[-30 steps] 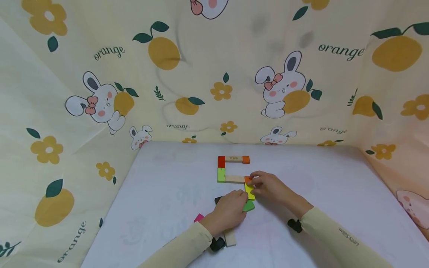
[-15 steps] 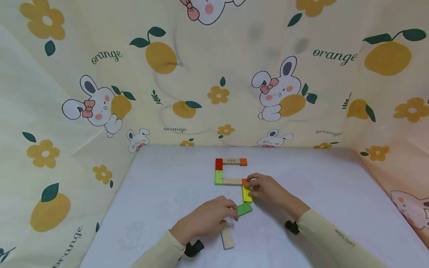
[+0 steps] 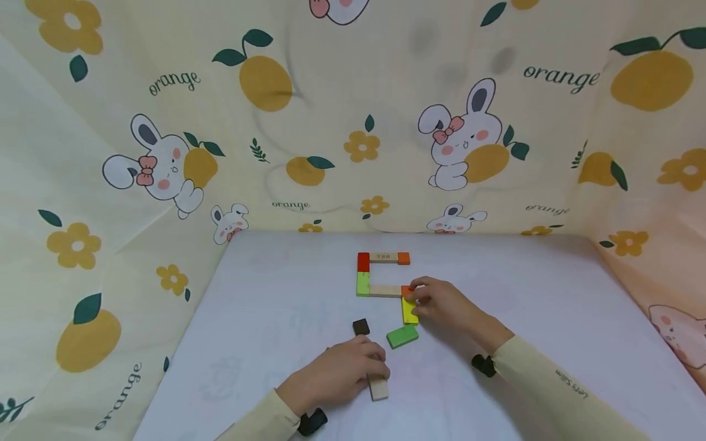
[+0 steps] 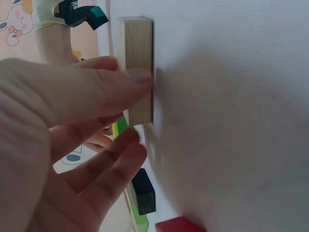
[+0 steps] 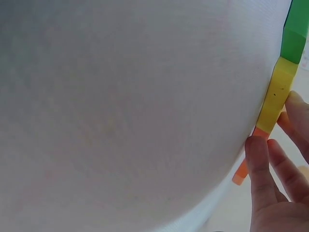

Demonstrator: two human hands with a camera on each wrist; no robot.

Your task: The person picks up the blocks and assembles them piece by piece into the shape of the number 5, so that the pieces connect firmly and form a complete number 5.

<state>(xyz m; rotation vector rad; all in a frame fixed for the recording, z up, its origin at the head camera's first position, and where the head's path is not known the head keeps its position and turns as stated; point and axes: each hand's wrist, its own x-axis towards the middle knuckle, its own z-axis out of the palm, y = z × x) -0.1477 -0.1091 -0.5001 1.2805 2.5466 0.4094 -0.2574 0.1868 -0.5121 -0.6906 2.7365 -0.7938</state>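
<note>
My left hand pinches a plain wooden block near the table's front. In the left wrist view, the thumb lies across that block and a finger sits behind it. With fairly straight fingers, my right hand touches the orange block and the yellow block, which lie end to end. A green block lies at an angle close to the yellow one. Beyond my left hand is a dark block. A pinkish-red block shows in the left wrist view only.
Farther back, a red block, a lime block, two wooden blocks and another orange block form a bent line on the white table. A patterned cloth hangs behind.
My left hand has drawn back from near the green block to the plain wooden block, uncovering the green and dark blocks. My right hand stays at the orange and yellow blocks.
</note>
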